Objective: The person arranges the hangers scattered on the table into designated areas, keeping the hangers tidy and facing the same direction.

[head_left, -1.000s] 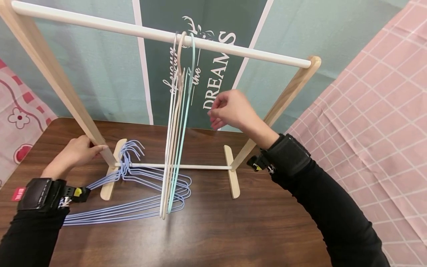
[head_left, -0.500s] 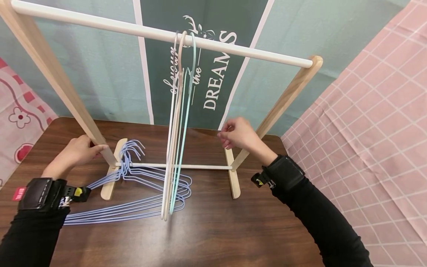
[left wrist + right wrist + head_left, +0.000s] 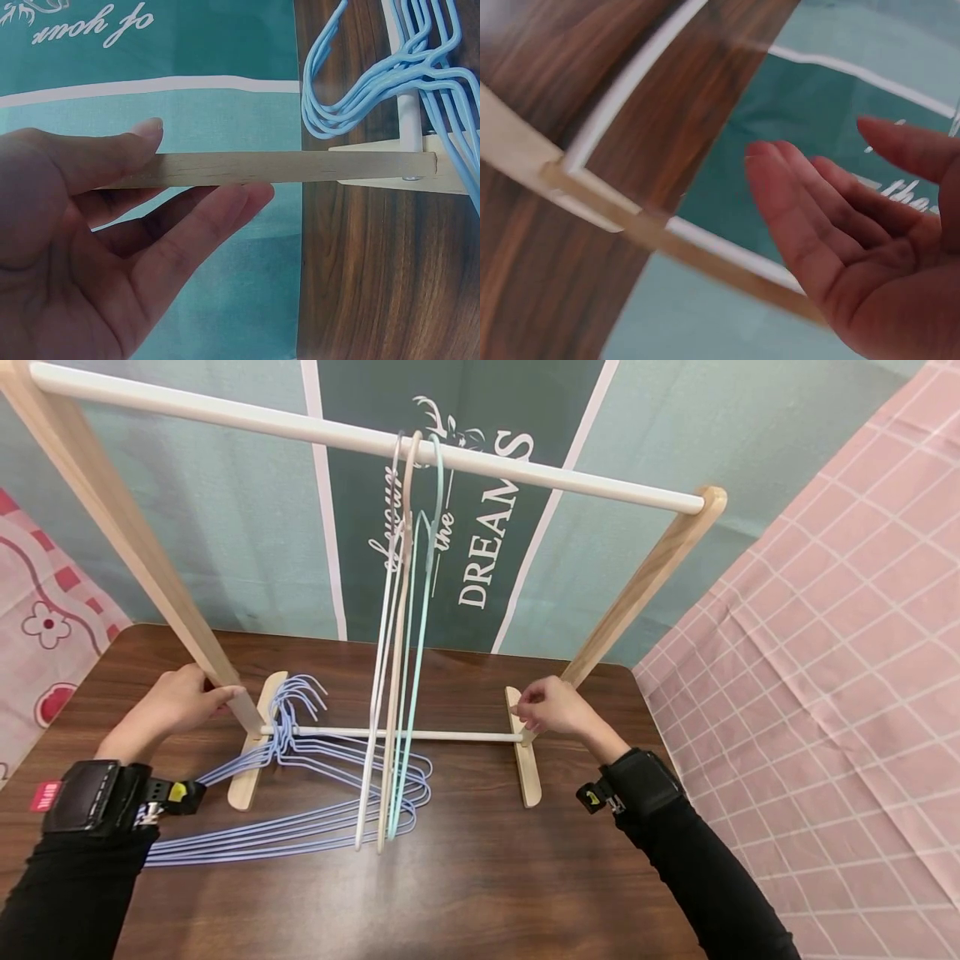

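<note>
My left hand (image 3: 176,700) pinches the left wooden post (image 3: 142,547) of a clothes rack low down; in the left wrist view the thumb lies along one side of the post (image 3: 300,166) and the fingers along the other. My right hand (image 3: 557,706) is beside the foot of the right post (image 3: 637,597). In the right wrist view its fingers are loosely bent, thumb apart, with nothing between them. From the white top bar (image 3: 555,477) hang a whitish hanger (image 3: 378,693), a beige hanger (image 3: 396,710) and a mint hanger (image 3: 420,668).
Several blue hangers (image 3: 300,831) lie bunched at the rack's lower left, hooks by the left foot (image 3: 243,789). A thin lower bar (image 3: 465,736) joins the two feet. Brown wooden table (image 3: 450,902) below; green printed cloth (image 3: 247,527) behind, pink checked cloth (image 3: 810,652) at right.
My right hand has come down from beside the hanging hangers to the base of the right post. The hung hangers have swung slightly, spreading apart. My left hand stays on its post.
</note>
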{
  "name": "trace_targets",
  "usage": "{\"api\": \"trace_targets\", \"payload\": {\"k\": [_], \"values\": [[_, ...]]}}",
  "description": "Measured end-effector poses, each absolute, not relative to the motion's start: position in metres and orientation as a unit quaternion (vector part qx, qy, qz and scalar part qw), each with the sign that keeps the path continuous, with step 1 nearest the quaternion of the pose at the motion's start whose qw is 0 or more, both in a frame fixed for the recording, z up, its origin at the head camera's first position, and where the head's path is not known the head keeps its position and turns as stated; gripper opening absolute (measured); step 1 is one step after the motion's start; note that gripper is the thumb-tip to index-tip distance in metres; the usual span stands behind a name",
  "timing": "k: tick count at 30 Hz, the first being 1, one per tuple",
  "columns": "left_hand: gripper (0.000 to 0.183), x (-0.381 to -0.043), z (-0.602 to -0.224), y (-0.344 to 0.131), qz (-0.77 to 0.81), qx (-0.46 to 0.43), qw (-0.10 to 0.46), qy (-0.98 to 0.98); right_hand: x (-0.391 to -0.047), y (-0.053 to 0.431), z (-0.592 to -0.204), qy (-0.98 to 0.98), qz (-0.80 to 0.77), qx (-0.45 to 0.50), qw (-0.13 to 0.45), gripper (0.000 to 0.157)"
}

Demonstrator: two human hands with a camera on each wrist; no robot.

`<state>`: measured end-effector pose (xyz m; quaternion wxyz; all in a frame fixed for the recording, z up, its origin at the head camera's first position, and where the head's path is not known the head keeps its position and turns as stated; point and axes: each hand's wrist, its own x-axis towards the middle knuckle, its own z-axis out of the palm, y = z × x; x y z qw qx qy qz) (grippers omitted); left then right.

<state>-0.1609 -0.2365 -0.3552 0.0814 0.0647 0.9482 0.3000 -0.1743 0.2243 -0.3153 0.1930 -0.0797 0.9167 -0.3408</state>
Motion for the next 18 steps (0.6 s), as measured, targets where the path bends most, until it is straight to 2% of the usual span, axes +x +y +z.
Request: {"api": "trace_targets", "payload": {"k": [10,18], "values": [[0.040,-0.161,-0.356,-0.236,0.296,0.064,0.081,0.949,-0.175,0.259,-0.346,0.930,-0.280,-0.087,0.221,0.022],[0.039,-0.161,-0.356,-0.236,0.299,0.066,0.080,0.949,-0.177,0.271,-0.346,0.907,-0.346,-0.002,0.240,0.019]]}}
